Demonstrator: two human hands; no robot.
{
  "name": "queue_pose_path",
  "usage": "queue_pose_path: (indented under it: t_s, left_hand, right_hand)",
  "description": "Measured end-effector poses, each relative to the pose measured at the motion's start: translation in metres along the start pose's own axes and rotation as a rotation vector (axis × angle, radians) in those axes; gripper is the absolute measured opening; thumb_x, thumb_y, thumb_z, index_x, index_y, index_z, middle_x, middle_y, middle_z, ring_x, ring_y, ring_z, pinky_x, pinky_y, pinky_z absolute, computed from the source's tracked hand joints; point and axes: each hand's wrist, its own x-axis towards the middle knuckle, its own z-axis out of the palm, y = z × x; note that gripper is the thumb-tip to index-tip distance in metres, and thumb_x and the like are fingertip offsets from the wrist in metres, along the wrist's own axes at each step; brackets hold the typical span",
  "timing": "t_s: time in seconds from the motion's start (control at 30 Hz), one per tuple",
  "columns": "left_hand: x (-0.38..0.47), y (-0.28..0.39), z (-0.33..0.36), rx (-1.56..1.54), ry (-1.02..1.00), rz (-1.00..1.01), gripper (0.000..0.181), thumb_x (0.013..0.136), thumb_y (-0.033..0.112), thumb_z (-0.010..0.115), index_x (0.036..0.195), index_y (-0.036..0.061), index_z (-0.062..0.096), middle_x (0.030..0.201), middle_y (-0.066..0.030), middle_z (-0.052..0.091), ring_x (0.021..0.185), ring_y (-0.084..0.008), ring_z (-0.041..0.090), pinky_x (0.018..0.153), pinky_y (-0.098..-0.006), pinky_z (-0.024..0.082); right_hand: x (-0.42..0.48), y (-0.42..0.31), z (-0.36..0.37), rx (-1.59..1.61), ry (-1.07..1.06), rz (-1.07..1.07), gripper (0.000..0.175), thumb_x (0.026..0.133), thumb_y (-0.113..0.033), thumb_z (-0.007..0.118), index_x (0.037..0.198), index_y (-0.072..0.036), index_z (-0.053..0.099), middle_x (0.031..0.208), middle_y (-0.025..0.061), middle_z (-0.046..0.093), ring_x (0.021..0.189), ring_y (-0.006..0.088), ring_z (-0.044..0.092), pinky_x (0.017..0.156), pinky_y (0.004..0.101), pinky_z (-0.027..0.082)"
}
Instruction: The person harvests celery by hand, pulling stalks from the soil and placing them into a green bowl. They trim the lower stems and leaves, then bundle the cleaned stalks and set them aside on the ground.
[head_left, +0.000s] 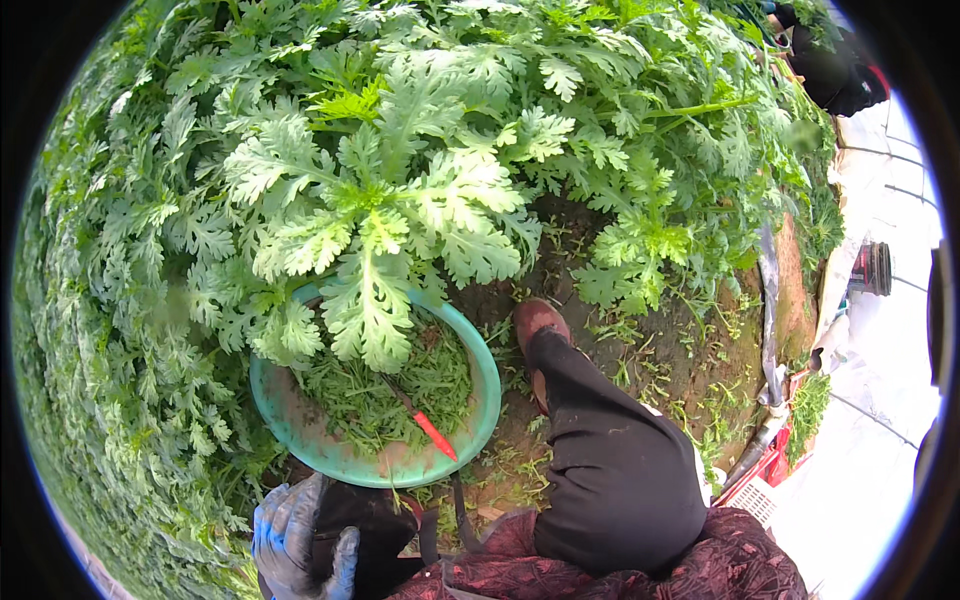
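Observation:
My left hand (304, 536), in a worn blue-and-grey glove, rests over my left knee with the thumb apart from the fingers and nothing held. My right hand is out of view. Just ahead of the left knee sits a round green plastic basin (486, 367), partly filled with cut leaves and stems (442, 367). Lying in it is a red-handled cutting tool (433, 435); leaves hide the far end of its dark blade. A tall leafy plant (371, 199), seemingly a crown daisy, leans over the basin's far rim.
Dense greens (150, 300) grow at left and ahead. Leaf scraps litter the soil (637, 352) beside my shoe (538, 319). A grey pipe (769, 315) edges the bed at right, near a red-and-white crate (752, 499) and a dark bucket (870, 268). Another person (836, 71) is at upper right.

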Motion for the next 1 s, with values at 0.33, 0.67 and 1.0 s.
queue_pose_path:
  t_s: [0.33,0.67,1.0]
  left_hand:
    - [-0.050,0.035,-0.008,0.045,0.011,-0.313,0.047,0.085,0.018,0.064,0.127,0.0020,0.053,0.124,-0.0175,0.057,0.111,-0.0362,0.052,0.098,-0.0448,0.037]
    - [-0.082,0.062,0.024,0.049,0.260,-0.144,0.044,0.080,0.006,0.063,0.123,-0.0010,0.055,0.104,-0.0150,0.064,0.095,-0.0264,0.060,0.089,-0.0351,0.044]
    - [-0.121,0.081,0.011,0.024,0.263,-0.046,0.041,0.079,0.005,0.067,0.118,-0.0016,0.058,0.104,-0.0133,0.065,0.094,-0.0203,0.062,0.087,-0.0321,0.047]
  right_hand:
    - [0.024,-0.017,0.003,-0.061,-0.070,-0.090,0.025,0.087,-0.018,0.058,0.103,-0.001,0.066,0.090,0.0109,0.068,0.076,0.0194,0.065,0.069,0.0331,0.052]
    - [-0.064,0.056,-0.025,0.016,-0.073,-0.279,0.025,0.087,-0.019,0.057,0.102,-0.001,0.066,0.088,0.0109,0.069,0.074,0.0196,0.066,0.067,0.0333,0.053]
    - [-0.151,0.154,-0.040,0.022,-0.239,-0.248,0.024,0.087,-0.019,0.056,0.100,-0.002,0.067,0.086,0.0108,0.069,0.071,0.0199,0.066,0.064,0.0335,0.054]
